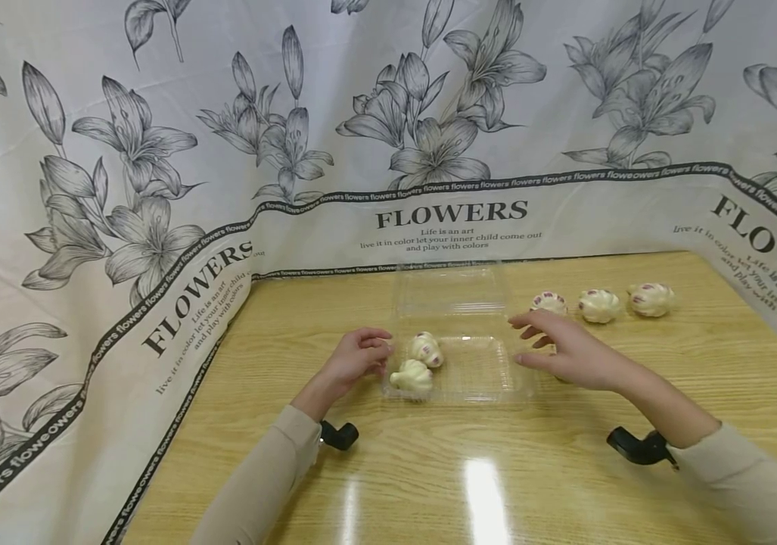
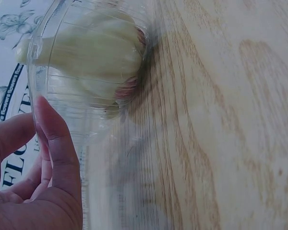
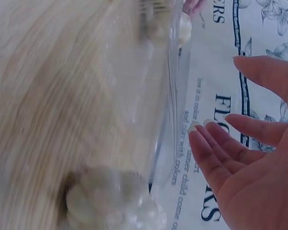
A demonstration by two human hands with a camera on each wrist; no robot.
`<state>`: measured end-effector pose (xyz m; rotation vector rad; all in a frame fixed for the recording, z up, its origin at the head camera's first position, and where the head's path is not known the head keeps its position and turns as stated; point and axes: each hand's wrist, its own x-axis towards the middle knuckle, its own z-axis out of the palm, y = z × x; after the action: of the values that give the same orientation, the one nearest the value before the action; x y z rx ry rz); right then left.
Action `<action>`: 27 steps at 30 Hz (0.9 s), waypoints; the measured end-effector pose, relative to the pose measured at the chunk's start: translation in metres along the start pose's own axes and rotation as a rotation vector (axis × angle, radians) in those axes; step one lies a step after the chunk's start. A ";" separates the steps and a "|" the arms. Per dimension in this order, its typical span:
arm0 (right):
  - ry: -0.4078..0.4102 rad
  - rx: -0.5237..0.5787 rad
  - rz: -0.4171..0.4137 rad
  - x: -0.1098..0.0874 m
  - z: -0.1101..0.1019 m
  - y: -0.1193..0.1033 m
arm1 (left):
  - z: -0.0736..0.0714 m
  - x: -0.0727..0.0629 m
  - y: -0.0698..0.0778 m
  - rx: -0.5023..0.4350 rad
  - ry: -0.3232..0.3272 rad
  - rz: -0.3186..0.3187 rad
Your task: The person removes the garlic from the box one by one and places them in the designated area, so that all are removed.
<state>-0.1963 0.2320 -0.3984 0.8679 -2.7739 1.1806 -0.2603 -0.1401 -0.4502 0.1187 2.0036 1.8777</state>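
Observation:
A clear plastic clamshell box (image 1: pixel 477 395) lies with its lid (image 1: pixel 452 291) folded back, away from the person. Two cream garlic bulbs (image 1: pixel 412 376) with purple marks sit in its left half. My left hand (image 1: pixel 354 359) is at the box's left side; in the left wrist view, thumb and forefinger pinch the rim (image 2: pixel 37 72), with a garlic bulb (image 2: pixel 96 52) behind the clear wall. Just right of the box, my right hand (image 1: pixel 572 352) hovers with fingers spread, holding nothing. Below it, a garlic bulb (image 3: pixel 110 201) shows in the right wrist view.
Several more garlic bulbs, including one at the far right (image 1: pixel 651 300), stand in a row on the wooden table (image 1: pixel 415 477), right of the box. A white cloth printed with flowers (image 1: pixel 456 219) hangs along the back and sides.

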 end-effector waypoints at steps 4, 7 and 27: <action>-0.029 0.028 -0.005 0.010 0.013 -0.003 | 0.000 0.001 0.000 0.006 -0.003 0.000; -0.064 0.064 0.030 0.018 0.022 -0.005 | -0.001 0.002 -0.001 0.005 -0.004 0.000; -0.130 0.169 0.114 0.062 0.067 -0.002 | 0.000 0.001 0.001 -0.004 0.001 -0.003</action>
<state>-0.2338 0.1564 -0.4317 0.8358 -2.8951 1.4455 -0.2619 -0.1399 -0.4497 0.1135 1.9986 1.8802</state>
